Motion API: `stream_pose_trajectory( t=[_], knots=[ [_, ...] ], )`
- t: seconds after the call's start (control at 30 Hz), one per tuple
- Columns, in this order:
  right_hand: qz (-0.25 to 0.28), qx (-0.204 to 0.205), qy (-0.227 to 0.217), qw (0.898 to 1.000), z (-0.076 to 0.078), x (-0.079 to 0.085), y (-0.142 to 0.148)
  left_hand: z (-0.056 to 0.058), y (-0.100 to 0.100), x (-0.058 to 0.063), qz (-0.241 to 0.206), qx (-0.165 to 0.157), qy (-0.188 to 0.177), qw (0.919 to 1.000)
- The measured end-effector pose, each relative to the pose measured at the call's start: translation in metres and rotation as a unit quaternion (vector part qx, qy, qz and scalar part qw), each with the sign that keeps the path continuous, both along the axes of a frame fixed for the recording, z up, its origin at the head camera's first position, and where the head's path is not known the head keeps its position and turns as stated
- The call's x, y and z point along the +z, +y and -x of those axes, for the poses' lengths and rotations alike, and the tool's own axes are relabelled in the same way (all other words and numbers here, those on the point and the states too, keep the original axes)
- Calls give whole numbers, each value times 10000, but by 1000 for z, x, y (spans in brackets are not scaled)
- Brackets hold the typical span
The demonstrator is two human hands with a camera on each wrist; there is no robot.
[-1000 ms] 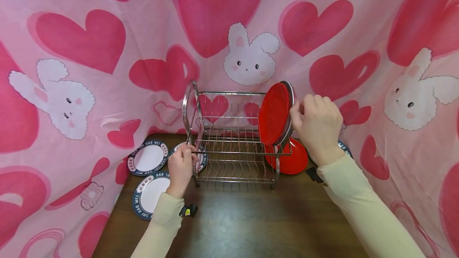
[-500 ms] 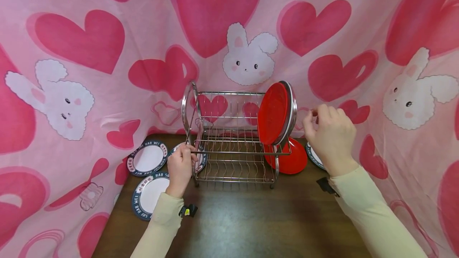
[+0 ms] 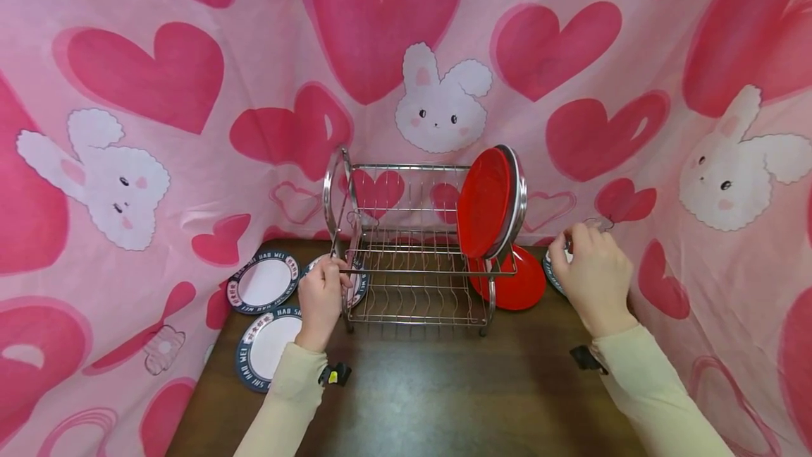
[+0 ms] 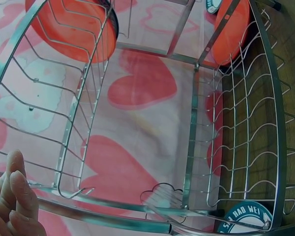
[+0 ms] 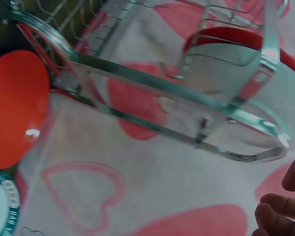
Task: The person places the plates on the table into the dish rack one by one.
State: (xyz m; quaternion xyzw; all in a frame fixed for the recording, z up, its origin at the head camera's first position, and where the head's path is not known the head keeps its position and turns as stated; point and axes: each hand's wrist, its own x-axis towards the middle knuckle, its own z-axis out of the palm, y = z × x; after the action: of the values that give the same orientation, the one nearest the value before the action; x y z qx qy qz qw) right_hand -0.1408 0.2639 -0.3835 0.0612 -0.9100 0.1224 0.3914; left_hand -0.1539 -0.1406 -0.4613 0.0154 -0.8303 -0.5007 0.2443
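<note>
My left hand [image 3: 321, 295] grips the front left corner of a two-tier metal dish rack [image 3: 419, 271]. At the right end of its upper tier stands a red plate [image 3: 485, 203], tilted on edge, with a white plate [image 5: 285, 98] close against its outer side. My right hand [image 3: 593, 277] hangs in the air right of the rack, fingers loosely curled with nothing in them. It overlaps a blue-rimmed plate [image 3: 554, 277] at the table's back right, hiding most of it. Another red plate [image 3: 523, 284] lies on the table by the rack's right leg.
Two blue-rimmed white plates [image 3: 263, 284] lie left of the rack, partly behind the left arm. A third blue-rimmed plate [image 3: 359, 290] shows through the rack's left end. Pink cloth [image 3: 254, 55] with hearts and rabbits surrounds the brown table [image 3: 431, 386].
My right hand has let go of the plates at the rack's right end, then moved right and down toward the blue-rimmed plate. The left hand has stayed on the rack.
</note>
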Motion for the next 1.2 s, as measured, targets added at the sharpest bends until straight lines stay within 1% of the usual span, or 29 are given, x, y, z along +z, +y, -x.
stream_pose_trajectory(
  t=[0.13, 0.27, 0.37, 0.47, 0.6, 0.7, 0.8, 0.9, 1.2],
  knots=[
    [113, -109, -289, 9995, -3, -14, 5, 0, 0, -1, -28, -17, -21, 10000],
    [181, -239, -358, 9989, -3, -30, 10, 1, 0, 0, -39, -7, -27, 10000],
    [213, -348, -497, 9979, -3, -41, 14, 1, 0, 1, -28, -3, -16, 10000],
    [290, -464, -795, 9953, -4, -51, 18, 1, 0, 1, -39, -5, -29, 10000],
    [317, -621, -1274, 9894, -6, -63, 22, 1, 0, 0, -44, 16, -46, 10000],
    [295, -687, -1512, 9857, -6, -71, 24, 0, -1, -1, -41, 38, -54, 10000],
    [348, -696, -1605, 9840, -6, -80, 26, 0, -1, -2, -53, 33, -63, 10000],
    [463, -719, -1608, 9833, -5, -91, 28, 0, -2, -2, -53, 4, -73, 10000],
    [609, -891, -1860, 9766, -1, -119, 38, 1, 0, -1, -27, -37, -8, 10000]
  ],
)
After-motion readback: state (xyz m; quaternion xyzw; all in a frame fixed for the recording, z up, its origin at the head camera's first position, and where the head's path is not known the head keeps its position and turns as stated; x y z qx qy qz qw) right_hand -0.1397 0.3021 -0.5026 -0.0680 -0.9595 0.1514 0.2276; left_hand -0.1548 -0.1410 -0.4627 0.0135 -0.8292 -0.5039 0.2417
